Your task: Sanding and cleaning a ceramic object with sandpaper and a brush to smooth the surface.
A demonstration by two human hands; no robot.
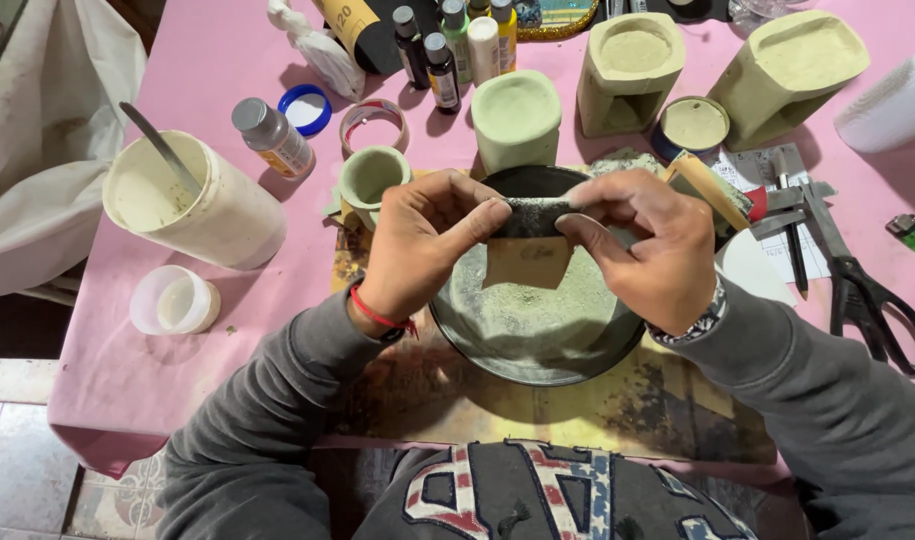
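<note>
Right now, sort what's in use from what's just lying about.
In use: left hand and right hand pinching a folded sandpaper piece over the dusty round pan.

Lying about: scissors, green lighter, paint bottles, white tub with stick, clay moulds.

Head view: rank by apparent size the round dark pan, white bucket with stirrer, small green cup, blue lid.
1. round dark pan
2. white bucket
3. small green cup
4. blue lid
The lid lies farther back, so the last two are less certain.
</note>
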